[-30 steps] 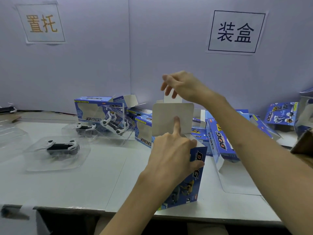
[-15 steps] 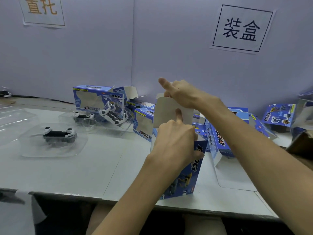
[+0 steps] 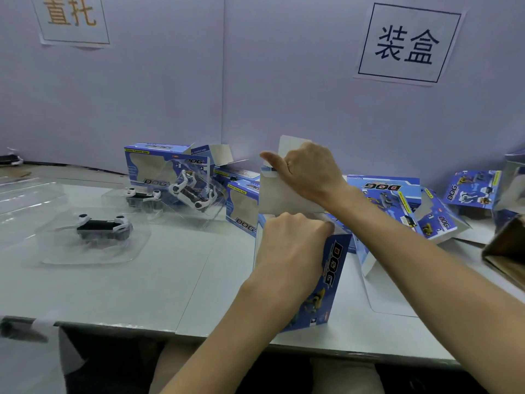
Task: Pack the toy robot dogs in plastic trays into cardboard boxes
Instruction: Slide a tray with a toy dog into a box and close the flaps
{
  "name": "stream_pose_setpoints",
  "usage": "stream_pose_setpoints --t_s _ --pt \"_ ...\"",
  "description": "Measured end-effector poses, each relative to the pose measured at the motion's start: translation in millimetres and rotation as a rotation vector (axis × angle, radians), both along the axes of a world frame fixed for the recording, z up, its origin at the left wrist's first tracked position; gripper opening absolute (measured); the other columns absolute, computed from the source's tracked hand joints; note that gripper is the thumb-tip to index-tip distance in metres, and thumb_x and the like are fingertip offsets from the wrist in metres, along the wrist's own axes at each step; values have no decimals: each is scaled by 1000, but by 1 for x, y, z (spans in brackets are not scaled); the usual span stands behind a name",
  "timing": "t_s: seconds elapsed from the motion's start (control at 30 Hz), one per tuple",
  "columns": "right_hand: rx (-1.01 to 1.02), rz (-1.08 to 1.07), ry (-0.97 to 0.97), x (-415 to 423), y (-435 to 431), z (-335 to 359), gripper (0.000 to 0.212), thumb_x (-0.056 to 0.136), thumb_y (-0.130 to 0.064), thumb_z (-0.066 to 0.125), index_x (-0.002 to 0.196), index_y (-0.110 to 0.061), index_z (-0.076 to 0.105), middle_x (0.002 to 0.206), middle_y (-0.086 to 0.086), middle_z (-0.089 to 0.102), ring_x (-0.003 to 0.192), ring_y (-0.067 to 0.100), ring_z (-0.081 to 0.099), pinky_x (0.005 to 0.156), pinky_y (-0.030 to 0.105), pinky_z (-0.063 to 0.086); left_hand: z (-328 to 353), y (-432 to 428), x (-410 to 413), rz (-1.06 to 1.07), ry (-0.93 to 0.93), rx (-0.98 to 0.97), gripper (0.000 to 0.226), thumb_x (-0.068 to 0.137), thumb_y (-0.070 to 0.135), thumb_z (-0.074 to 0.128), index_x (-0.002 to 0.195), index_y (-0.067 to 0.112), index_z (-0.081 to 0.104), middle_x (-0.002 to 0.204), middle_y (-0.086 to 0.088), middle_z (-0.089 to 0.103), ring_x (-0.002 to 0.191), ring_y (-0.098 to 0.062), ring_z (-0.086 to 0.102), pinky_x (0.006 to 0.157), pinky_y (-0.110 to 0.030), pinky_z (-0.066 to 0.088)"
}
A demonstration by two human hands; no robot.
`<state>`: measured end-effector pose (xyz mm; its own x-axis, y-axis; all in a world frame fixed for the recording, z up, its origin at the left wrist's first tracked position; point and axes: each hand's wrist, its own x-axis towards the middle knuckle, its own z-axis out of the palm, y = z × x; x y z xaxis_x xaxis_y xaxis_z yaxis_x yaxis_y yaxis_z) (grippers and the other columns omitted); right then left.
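Near the table's [image 3: 170,280] front edge, an upright cardboard box [image 3: 329,280] is being steadied by the left hand [image 3: 289,251], fingers curled round its top. Its flap [image 3: 284,200] is being gripped by the right hand's [image 3: 309,172] curled fingers. Three trayed toy dogs [image 3: 103,226] toward the left are seemingly being left unpacked.

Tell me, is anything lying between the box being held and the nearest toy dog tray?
Nothing visible does. Only tabletop shows between the upright blue cardboard box and the nearest toy robot dog in its plastic tray, off to its left.
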<state>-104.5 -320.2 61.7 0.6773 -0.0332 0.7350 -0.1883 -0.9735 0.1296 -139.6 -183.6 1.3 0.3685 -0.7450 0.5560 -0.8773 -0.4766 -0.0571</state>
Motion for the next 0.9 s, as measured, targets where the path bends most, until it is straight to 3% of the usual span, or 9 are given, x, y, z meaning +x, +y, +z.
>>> stream_pose_setpoints --t_s 0.13,0.23,0.3,0.33,0.4,0.57,0.67,0.77,0.9 --pt "194 87 166 -13 -1 8 68 104 -51 36 47 -16 25 45 0 25 39 12 26 44 24 18 1 2 14 -92 9 -48 42 94 27 58 132 43 57 111 0 71 99 -30 63 68 -30 30" --pt "473 157 494 -32 -1 20 51 105 -48 37 63 -18 43 60 -4 38 47 4 37 49 16 29 5 10 38 -195 47 -14 43 95 36 56 134 55 51 128 11 65 112 -24 60 76 -30 43" --pt "597 204 695 -47 -1 24 32 106 -41 39 105 -23 66 84 -16 53 69 -5 51 65 11 36 4 17 47 -268 73 -20 43 94 38 60 132 55 52 134 19 60 116 -20 58 82 -31 45" --pt "644 235 752 -54 -1 24 32 106 -36 40 127 -26 62 98 -25 53 82 -12 53 71 7 37 4 19 50 -294 64 -30 43 93 37 62 132 54 54 134 20 60 116 -19 58 81 -31 44" --pt "709 320 786 -68 -2 18 37 107 -27 42 142 -31 52 114 -33 50 95 -22 51 77 0 37 1 21 52 -313 35 -48 43 91 36 64 129 53 57 130 19 63 111 -19 59 74 -30 40" --pt "764 469 666 -89 7 -19 35 99 -34 45 130 -52 46 132 -22 52 124 -8 46 102 15 42 -9 21 52 -326 -26 -94 30 92 32 62 122 40 65 108 5 73 96 -24 65 69 -29 34" --pt "763 486 621 -90 11 -21 33 99 -35 46 125 -55 48 128 -26 52 123 -6 45 95 11 44 -18 25 49 -392 5 -152 29 92 21 66 120 25 69 108 3 73 99 -24 64 82 -30 43" --pt "711 449 602 -87 10 -20 39 105 -20 47 133 -47 49 133 -18 56 128 4 47 104 25 43 -36 36 45 -428 64 -314 32 91 7 65 121 16 70 118 4 70 110 -20 62 105 -46 41" --pt "707 461 590 -91 14 -19 42 104 -15 50 130 -48 54 122 -29 58 120 -5 51 88 9 44 -62 44 36 -421 -15 -464 32 86 5 63 115 16 72 128 2 64 122 -19 57 112 -49 35"
